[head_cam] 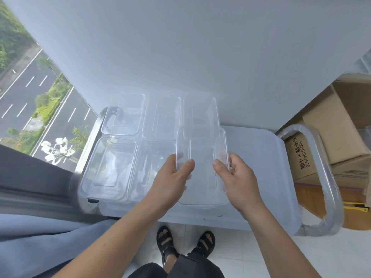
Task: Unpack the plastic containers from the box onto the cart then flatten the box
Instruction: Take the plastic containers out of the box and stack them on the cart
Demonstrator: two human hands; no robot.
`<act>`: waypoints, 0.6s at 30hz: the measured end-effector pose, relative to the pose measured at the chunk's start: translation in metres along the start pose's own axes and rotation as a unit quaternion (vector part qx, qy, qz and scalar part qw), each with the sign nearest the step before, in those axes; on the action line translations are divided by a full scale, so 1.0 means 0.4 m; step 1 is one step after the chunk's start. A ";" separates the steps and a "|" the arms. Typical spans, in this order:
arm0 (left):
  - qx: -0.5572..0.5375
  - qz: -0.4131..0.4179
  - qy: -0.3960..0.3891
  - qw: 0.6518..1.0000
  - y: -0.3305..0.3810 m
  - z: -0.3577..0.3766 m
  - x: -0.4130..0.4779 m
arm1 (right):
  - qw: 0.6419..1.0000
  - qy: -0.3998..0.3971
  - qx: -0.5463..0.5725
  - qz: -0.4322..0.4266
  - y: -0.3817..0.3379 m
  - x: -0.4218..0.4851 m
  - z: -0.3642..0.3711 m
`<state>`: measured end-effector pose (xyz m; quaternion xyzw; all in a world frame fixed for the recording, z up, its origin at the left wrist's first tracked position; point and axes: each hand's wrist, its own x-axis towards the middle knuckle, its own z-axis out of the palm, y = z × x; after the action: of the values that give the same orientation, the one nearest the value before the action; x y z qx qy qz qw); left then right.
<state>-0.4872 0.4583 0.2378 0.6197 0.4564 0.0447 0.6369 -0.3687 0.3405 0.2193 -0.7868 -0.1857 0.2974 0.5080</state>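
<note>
We hold the clear container (201, 147) over the cart (261, 157), left hand (174, 173) and right hand (234, 175) each in a pinching grip on its side walls. Five containers (112, 163) lie left of and beyond the grip. We should lower this one level into the free corner, edges square, before turning to the box (331, 125).

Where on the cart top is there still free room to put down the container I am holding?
Bare cart top lies on the right, between the five set-down containers and the wrapped handle. The left side is crowded: they sit close together.
</note>
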 end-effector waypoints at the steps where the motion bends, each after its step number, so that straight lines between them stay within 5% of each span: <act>1: 0.017 -0.001 0.000 1.000 -0.007 0.003 0.001 | 1.000 0.006 -0.003 -0.001 0.010 0.001 -0.001; 7: 0.169 0.101 0.058 0.979 -0.049 0.018 -0.011 | 0.998 0.014 -0.045 0.045 0.101 0.027 0.009; 13: 0.420 0.228 0.098 0.873 -0.114 0.004 0.023 | 0.993 -0.008 -0.094 0.068 0.138 0.057 0.039; 18: 0.557 0.227 0.068 0.796 -0.145 0.006 0.058 | 0.990 -0.012 -0.127 0.067 0.134 0.070 0.047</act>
<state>-0.5017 0.4577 0.1770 0.9487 0.2905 -0.0322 0.1206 -0.3603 0.3477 0.1570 -0.8521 -0.1744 0.3140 0.3807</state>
